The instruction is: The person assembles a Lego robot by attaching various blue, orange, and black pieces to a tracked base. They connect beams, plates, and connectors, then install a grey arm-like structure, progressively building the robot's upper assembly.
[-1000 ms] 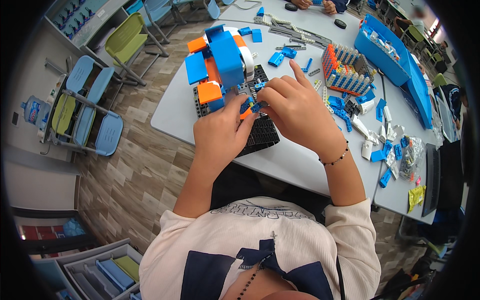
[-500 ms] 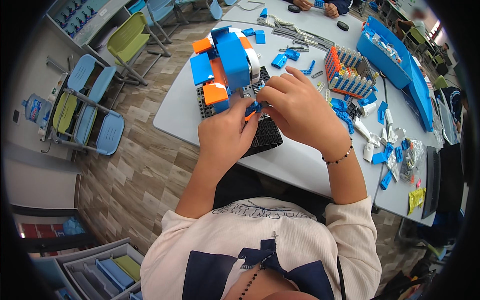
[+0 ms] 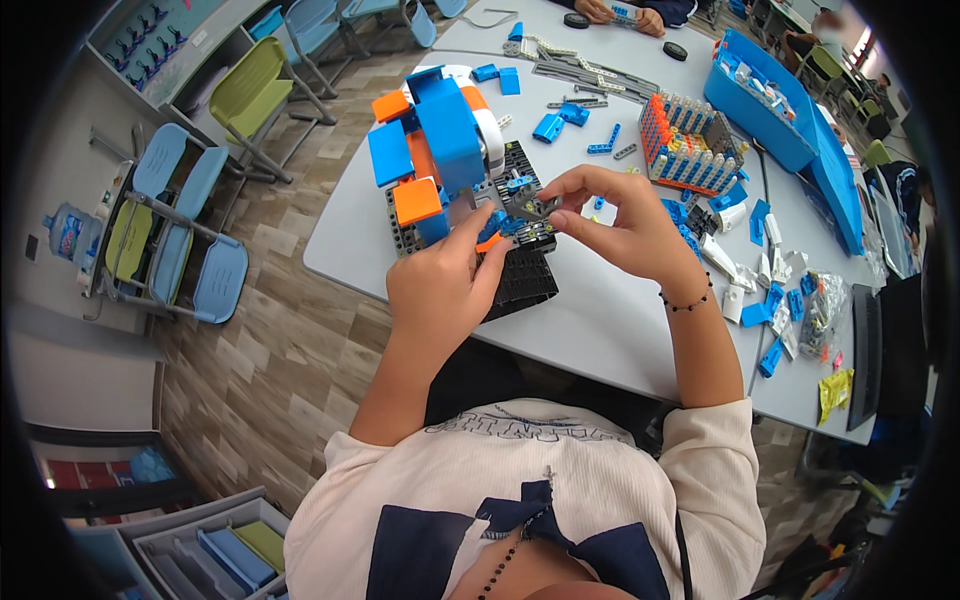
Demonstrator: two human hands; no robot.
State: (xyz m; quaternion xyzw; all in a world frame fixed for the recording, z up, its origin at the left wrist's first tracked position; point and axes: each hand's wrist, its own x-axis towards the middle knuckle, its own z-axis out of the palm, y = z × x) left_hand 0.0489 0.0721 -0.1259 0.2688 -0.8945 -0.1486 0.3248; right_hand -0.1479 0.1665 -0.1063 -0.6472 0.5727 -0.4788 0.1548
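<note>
A blue, orange and white block model (image 3: 440, 150) stands on a black studded base (image 3: 520, 275) on the grey table (image 3: 350, 235). My left hand (image 3: 440, 285) rests against the model's near side, fingers touching its lower blue and orange parts. My right hand (image 3: 620, 225) pinches a small grey piece (image 3: 532, 207) between thumb and fingers, right at the model's front edge. A beaded bracelet sits on my right wrist.
Loose blue and white parts (image 3: 770, 290) lie to the right. An orange rack of small parts (image 3: 685, 140) and a blue bin (image 3: 765, 100) stand beyond. Another person's hands (image 3: 625, 12) work at the far edge. Folding chairs (image 3: 170, 240) stand at left.
My right hand has lifted off the model and opened out a little, now pinching a small grey piece. The left hand slid lower along the model's near side.
</note>
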